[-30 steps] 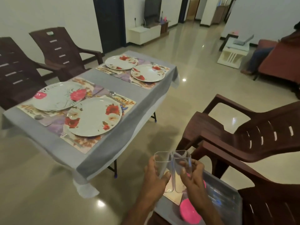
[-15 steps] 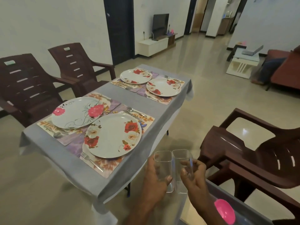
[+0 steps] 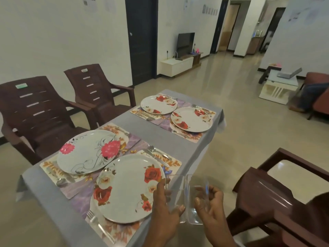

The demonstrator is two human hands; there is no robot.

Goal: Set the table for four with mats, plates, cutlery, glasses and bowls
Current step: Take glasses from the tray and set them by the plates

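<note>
Holding two clear glasses side by side, your left hand (image 3: 164, 213) grips one glass (image 3: 175, 195) and your right hand (image 3: 211, 209) grips the other glass (image 3: 196, 198).

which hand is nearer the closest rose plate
Left. The left hand, holding one glass, sits at the rose plate's right edge. The right hand, holding the other glass, is farther right, off the table.

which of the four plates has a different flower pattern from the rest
The near-left plate, beside the closest chair: it has pink flowers with thin black swirls, while the other three carry red and white roses.
</note>
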